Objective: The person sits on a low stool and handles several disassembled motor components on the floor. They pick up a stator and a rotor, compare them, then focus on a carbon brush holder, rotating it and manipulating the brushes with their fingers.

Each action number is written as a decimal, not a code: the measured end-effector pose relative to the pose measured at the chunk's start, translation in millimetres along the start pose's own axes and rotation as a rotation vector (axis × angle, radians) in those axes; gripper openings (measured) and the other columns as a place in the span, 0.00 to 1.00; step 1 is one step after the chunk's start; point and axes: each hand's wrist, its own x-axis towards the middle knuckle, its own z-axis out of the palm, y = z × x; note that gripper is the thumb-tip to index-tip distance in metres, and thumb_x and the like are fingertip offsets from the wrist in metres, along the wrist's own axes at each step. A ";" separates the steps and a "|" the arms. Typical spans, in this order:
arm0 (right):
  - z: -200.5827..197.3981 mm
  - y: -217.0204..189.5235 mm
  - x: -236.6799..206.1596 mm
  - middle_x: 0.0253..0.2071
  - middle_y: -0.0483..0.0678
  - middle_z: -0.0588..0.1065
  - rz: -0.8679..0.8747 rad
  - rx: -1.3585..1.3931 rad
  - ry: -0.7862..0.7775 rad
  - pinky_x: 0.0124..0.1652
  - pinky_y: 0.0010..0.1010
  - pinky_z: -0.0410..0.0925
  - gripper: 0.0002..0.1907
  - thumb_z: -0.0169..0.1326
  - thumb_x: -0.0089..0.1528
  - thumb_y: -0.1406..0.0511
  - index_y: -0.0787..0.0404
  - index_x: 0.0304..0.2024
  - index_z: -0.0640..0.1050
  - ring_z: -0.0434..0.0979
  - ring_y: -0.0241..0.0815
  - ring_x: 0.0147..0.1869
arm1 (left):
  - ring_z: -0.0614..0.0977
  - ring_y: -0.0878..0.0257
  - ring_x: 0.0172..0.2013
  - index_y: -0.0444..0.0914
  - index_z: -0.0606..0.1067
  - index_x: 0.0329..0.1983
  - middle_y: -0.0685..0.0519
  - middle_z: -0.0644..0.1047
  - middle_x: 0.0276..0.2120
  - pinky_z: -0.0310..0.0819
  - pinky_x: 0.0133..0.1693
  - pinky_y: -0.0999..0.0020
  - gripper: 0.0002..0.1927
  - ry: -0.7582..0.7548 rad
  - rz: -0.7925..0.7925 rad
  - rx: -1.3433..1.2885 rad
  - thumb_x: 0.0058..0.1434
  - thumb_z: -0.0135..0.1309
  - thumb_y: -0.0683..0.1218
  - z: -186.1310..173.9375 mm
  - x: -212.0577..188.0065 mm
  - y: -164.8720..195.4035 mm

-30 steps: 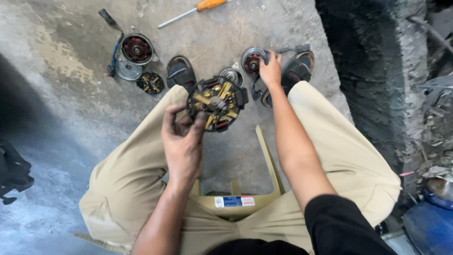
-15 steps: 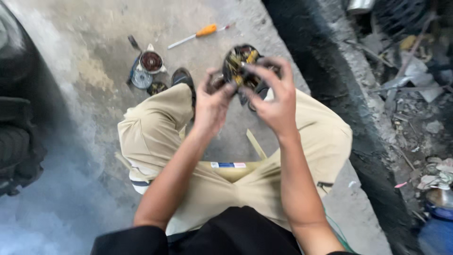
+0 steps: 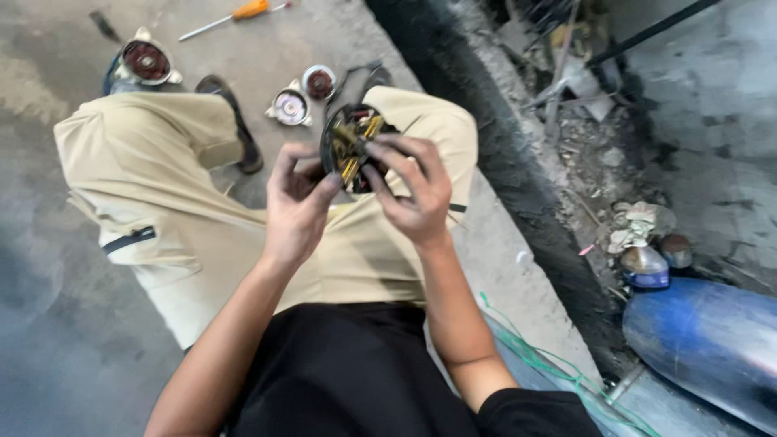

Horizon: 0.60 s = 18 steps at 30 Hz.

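here both hands are meeting over the lap, gripping a round dark motor part (image 3: 350, 146) with brass-coloured pieces showing inside it. the right hand (image 3: 409, 190) is wrapping around the part's right edge, its fingers curled and pressed against the rim and the brass bits, while the left hand (image 3: 298, 206) is holding the left edge, thumb and fingertips pinching the rim with the other fingers loosely bent. the part is hanging above the knees, between the two hands, tilted so that its open face is turned toward the camera. the person is sitting on a concrete floor (image 3: 65, 48) in khaki trousers (image 3: 154, 178) and a black shirt (image 3: 340, 364). beyond the knees, on the floor, two small round housings (image 3: 303, 97) are lying just beside each other, a larger round housing with a reddish centre (image 3: 146, 63) is sitting farther left, and an orange-handled screwdriver (image 3: 235, 16) is lying near the top edge. on the right a dark gutter (image 3: 486, 129) is running along the floor, and a blue rounded container (image 3: 704, 340) is lying beyond it.
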 end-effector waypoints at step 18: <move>-17.3 -15.1 -5.9 0.48 0.52 0.78 0.209 0.087 -0.043 0.51 0.34 0.75 0.16 0.66 0.56 0.78 0.64 0.46 0.80 0.82 0.48 0.51 | 0.78 0.61 0.55 0.35 0.64 0.59 0.46 0.76 0.53 0.75 0.59 0.65 0.23 -0.061 -0.014 0.141 0.65 0.58 0.29 3.5 -9.8 -4.5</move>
